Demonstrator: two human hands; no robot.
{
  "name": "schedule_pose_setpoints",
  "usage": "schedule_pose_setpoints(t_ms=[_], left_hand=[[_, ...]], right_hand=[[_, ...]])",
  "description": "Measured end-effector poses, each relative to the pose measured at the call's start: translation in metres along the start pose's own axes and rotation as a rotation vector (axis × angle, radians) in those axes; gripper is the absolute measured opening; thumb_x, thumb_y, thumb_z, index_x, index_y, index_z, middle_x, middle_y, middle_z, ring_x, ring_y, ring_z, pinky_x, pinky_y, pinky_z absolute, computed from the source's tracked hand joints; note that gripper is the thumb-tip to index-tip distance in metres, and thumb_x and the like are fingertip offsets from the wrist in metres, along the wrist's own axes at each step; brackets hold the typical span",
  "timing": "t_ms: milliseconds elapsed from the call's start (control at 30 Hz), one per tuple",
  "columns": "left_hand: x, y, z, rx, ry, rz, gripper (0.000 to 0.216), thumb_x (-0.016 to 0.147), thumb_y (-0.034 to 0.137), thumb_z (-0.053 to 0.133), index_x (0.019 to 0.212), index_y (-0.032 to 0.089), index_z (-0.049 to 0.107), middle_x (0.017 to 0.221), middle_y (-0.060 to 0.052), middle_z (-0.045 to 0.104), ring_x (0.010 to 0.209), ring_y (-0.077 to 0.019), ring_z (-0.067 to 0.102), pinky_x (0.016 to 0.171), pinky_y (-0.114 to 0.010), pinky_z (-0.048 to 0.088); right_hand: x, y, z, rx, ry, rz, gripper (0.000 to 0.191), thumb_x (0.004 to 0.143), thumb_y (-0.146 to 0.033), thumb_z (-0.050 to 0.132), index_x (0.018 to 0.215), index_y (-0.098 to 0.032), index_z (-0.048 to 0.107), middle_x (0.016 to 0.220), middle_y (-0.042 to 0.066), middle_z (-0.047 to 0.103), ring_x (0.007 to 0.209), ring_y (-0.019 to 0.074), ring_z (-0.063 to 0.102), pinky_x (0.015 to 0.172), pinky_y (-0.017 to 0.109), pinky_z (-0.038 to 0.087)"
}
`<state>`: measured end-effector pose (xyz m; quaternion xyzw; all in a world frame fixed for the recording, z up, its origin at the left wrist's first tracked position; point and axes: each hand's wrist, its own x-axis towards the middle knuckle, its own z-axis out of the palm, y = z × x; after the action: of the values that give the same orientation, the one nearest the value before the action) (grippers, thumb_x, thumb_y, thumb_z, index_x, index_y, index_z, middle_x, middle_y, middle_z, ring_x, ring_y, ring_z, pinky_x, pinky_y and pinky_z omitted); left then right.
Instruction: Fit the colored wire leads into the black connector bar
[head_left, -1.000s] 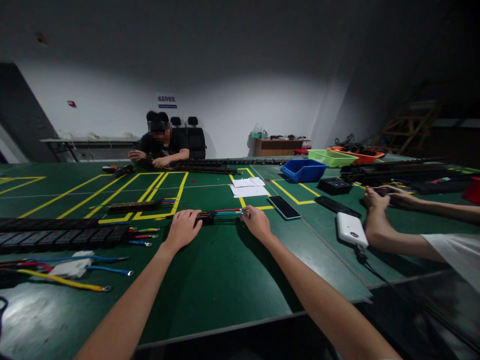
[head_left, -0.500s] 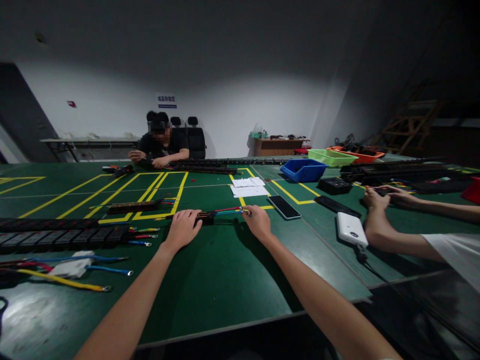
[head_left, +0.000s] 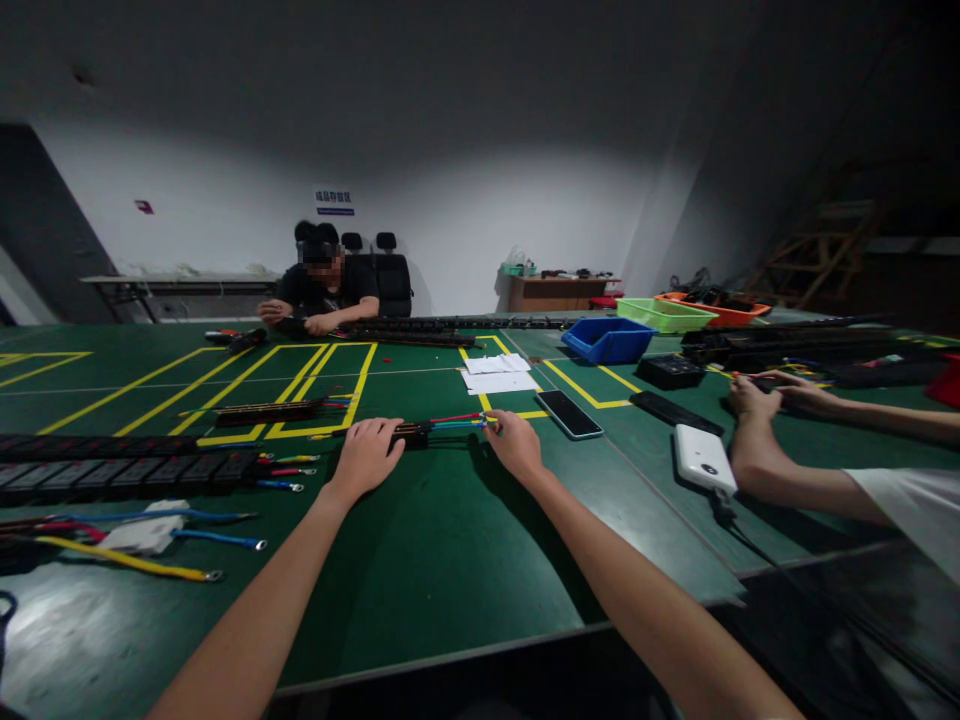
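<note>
My left hand [head_left: 366, 455] lies over a short black strip [head_left: 411, 436] with copper-coloured lines along it, fingers curled around its left part. Red, green and blue wires [head_left: 456, 421] run out from the strip's right end. At their tips, my right hand [head_left: 516, 443] pinches the wire ends between thumb and fingers; the exact contact is hidden. Behind my left hand rests a similar black strip [head_left: 270, 411] with coloured wires. Left of me are long black socket strips [head_left: 127, 478] with ring-ended leads, and a thicker yellow cable [head_left: 124, 559] with a ring lug.
A phone [head_left: 570, 413] and white papers [head_left: 498, 374] lie beyond my right hand. Further right are a blue bin [head_left: 607, 341], a white power bank [head_left: 703, 457] and a co-worker's hands [head_left: 756, 397]. Another person [head_left: 324, 285] sits across the table.
</note>
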<state>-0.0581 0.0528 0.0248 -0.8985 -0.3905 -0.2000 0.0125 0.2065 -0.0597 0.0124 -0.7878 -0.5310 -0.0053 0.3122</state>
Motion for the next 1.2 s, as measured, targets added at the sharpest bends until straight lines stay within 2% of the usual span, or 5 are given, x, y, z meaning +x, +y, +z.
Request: schedule_pose_setpoints(t_ms=[333,800,1200], left_hand=[[0.0002,-0.0006,0.0003,-0.019,-0.016,-0.008,0.047,0.098,0.043,0.043,0.138,0.023,0.060,0.135,-0.011,0.066,0.130,-0.0314,0.056,0.113,-0.055,0.039],[0.0000,-0.0005,0.0006,-0.011,-0.016,-0.006,0.047,0.099,0.042,0.043,0.138,0.022,0.060,0.135,-0.012,0.066,0.130,-0.0315,0.056,0.114,-0.056,0.040],[0.0001,0.0018,-0.0017,0.018,-0.020,-0.004,0.048,0.099,0.041,0.043,0.138,0.019,0.060,0.133,-0.012,0.067,0.128,-0.0302,0.058,0.113,-0.053,0.040]], right_hand=[[-0.0001,0.0002,0.0010,-0.011,-0.007,-0.005,0.026,0.098,-0.033,0.058,0.117,-0.025,0.073,0.108,0.006,0.072,0.095,0.0200,0.065,0.077,0.027,0.043],[-0.0007,-0.0006,-0.0005,-0.018,-0.007,-0.011,0.027,0.099,-0.032,0.057,0.119,-0.024,0.072,0.106,0.006,0.072,0.093,0.0192,0.064,0.072,0.027,0.042],[0.0016,0.0051,0.0043,-0.034,0.061,-0.035,0.022,0.098,-0.032,0.059,0.107,-0.025,0.078,0.101,0.004,0.070,0.088,0.0174,0.064,0.069,0.026,0.039]])
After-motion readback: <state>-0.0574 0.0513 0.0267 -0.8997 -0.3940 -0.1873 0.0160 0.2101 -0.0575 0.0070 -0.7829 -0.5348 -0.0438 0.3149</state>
